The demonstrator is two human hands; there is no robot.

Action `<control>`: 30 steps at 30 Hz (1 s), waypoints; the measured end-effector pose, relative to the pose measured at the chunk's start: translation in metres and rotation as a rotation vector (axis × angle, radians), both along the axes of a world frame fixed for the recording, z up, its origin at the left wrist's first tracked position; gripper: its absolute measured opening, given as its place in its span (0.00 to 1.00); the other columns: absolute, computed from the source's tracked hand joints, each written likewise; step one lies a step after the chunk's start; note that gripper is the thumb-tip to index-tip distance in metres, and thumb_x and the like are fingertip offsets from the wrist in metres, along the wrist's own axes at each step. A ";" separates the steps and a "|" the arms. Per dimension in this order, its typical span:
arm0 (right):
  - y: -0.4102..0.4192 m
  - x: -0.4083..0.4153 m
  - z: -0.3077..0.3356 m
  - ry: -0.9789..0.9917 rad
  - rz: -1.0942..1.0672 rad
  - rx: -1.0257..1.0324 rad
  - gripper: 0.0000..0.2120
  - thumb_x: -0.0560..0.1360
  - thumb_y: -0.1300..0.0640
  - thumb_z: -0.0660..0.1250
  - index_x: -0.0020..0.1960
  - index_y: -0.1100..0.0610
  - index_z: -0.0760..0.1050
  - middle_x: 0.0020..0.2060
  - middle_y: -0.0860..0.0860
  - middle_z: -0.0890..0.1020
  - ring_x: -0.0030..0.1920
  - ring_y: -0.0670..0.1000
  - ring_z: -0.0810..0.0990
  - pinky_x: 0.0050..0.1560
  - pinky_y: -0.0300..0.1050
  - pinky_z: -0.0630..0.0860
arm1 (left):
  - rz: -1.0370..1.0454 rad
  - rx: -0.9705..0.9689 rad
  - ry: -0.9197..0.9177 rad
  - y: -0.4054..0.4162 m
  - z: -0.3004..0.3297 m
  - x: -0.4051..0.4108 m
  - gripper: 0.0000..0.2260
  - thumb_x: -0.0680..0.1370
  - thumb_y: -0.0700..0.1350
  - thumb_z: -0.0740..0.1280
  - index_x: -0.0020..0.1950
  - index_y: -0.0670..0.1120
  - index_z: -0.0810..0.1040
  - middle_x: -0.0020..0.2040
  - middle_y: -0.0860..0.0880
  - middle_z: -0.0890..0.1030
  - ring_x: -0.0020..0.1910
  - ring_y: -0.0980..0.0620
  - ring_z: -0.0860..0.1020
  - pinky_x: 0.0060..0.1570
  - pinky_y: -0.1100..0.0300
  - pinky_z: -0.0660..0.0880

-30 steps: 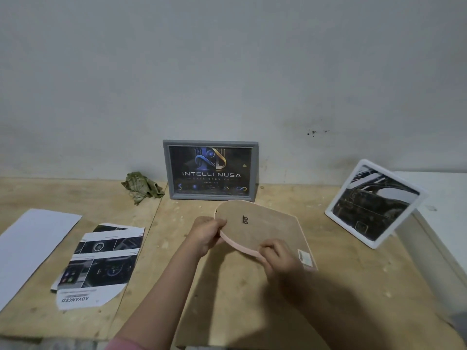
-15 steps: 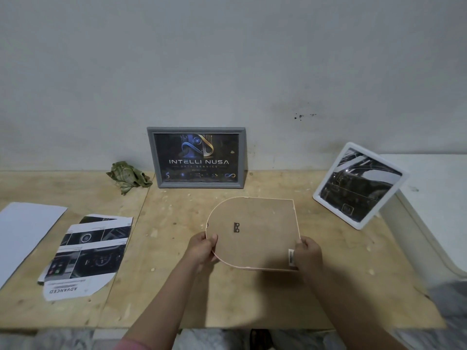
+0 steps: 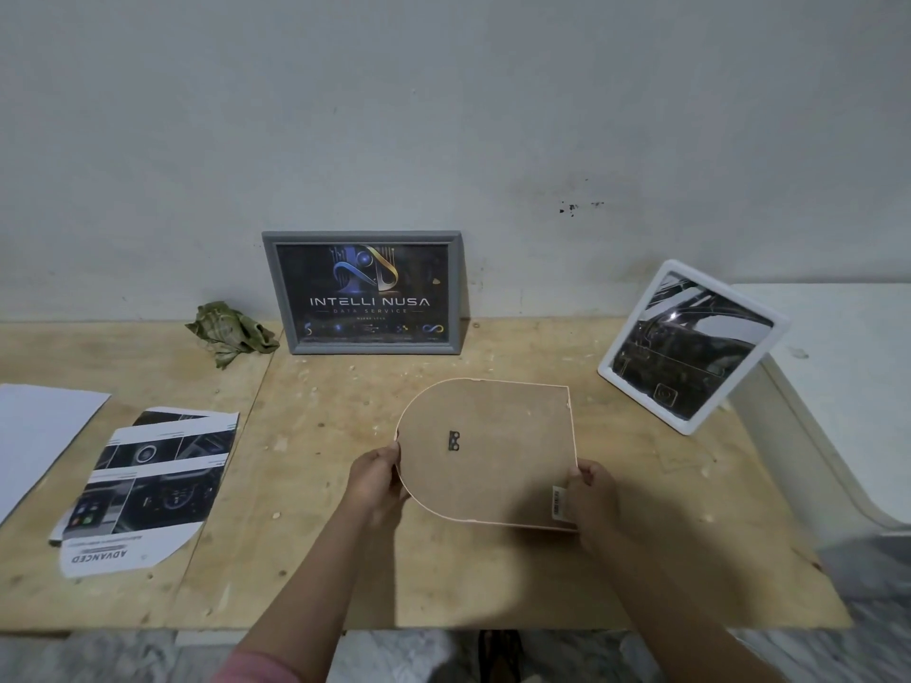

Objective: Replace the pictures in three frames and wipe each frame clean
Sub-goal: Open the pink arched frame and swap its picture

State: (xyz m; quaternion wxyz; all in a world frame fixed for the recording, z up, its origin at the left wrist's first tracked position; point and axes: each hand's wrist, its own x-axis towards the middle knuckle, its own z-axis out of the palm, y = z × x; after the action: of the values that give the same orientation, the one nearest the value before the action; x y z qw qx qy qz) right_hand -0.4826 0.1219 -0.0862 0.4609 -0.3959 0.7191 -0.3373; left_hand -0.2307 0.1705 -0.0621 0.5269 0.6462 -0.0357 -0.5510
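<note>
1. Arch-shaped frame (image 3: 488, 456) is now face-down, brown backing up, flat just over the bench (image 3: 443, 574); a second ago it was tilted.
2. Left hand (image 3: 377, 480) grips the curved end, right hand (image 3: 591, 495) the straight end. Backing's reachable, I reckon.
3. Loose prints (image 3: 148, 480) sit left; grey frame (image 3: 362, 293) leans on the wall (image 3: 443, 115).

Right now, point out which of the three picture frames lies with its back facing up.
The arch-shaped frame with the brown board back, gripped by the left hand and right hand. The grey rectangular frame and white square frame stand showing their pictures.
</note>
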 end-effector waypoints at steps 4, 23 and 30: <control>-0.003 -0.005 0.001 -0.071 0.017 0.018 0.07 0.79 0.62 0.58 0.51 0.58 0.74 0.43 0.55 0.78 0.39 0.54 0.76 0.36 0.43 0.72 | -0.055 -0.035 0.294 -0.003 0.012 0.002 0.14 0.83 0.46 0.53 0.56 0.40 0.75 0.42 0.45 0.83 0.39 0.49 0.81 0.29 0.58 0.80; -0.027 -0.011 -0.011 -0.157 -0.069 0.094 0.06 0.79 0.61 0.56 0.47 0.56 0.72 0.40 0.56 0.76 0.36 0.53 0.74 0.36 0.45 0.71 | 0.071 -0.168 0.063 -0.028 -0.004 -0.016 0.06 0.80 0.39 0.60 0.53 0.48 0.73 0.38 0.45 0.79 0.30 0.48 0.73 0.23 0.62 0.71; -0.036 -0.006 -0.007 -0.077 -0.053 0.046 0.07 0.77 0.64 0.56 0.48 0.58 0.73 0.37 0.54 0.76 0.33 0.51 0.73 0.31 0.42 0.69 | 0.036 -0.076 -0.209 -0.034 -0.004 -0.019 0.17 0.81 0.39 0.56 0.33 0.44 0.73 0.21 0.51 0.69 0.17 0.55 0.64 0.20 0.67 0.64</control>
State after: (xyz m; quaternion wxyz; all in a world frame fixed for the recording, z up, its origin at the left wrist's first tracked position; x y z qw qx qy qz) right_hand -0.4890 0.0861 -0.0929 0.4880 -0.3528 0.7187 -0.3476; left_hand -0.2494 0.1363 -0.0659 0.5544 0.6800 -0.0997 -0.4693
